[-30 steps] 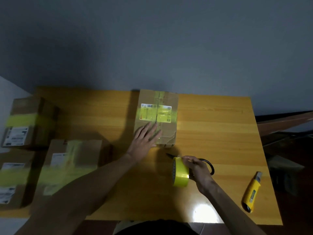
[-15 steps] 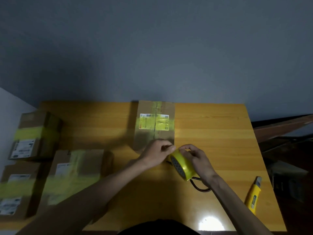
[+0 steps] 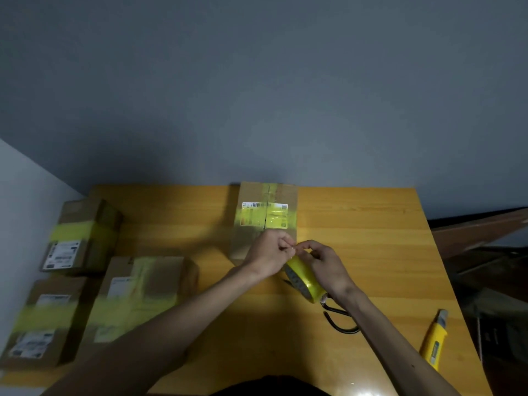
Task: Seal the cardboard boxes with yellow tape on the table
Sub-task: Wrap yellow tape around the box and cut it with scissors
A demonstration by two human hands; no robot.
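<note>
A cardboard box (image 3: 267, 195) with a white label and yellow tape over it stands at the table's far middle. In front of it I hold a roll of yellow tape (image 3: 303, 278) above the table. My right hand (image 3: 325, 264) grips the roll from the right. My left hand (image 3: 268, 254) pinches at the tape's free end on top of the roll, fingertips meeting those of the right hand. The box's near end is partly hidden behind my hands.
Three taped cardboard boxes sit at the left: one at the back (image 3: 81, 235), one in the middle (image 3: 148, 287), one at the front (image 3: 43, 318). Black-handled scissors (image 3: 340, 324) lie under my right wrist. A yellow utility knife (image 3: 434, 338) lies at the right on the wooden table (image 3: 371, 230).
My left hand left the box top and came to the roll. My right hand lifted the roll off the table and tilted it. The scissors stayed on the table.
</note>
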